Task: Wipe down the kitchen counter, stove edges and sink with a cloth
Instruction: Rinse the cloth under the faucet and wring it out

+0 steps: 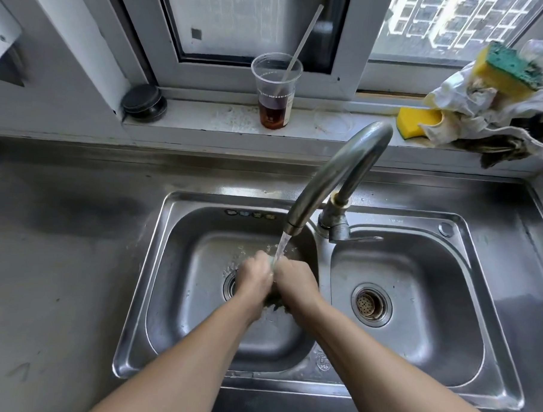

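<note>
A double steel sink (142,293) is set into the steel counter (59,259). Water runs from the curved tap (337,174) into the left basin. Under the stream, my left hand (254,276) and my right hand (295,278) are pressed together, both closed on a dark wet cloth (275,301). Only a small dark part of the cloth shows below my hands. The left basin's drain is mostly hidden behind my left hand.
On the window sill stand a plastic cup (275,90) with dark liquid and a straw, a black round lid (144,102), yellow sponges (417,120) and a crumpled white rag (485,115). The tap lever (356,237) points right. The right basin has an open drain (370,303).
</note>
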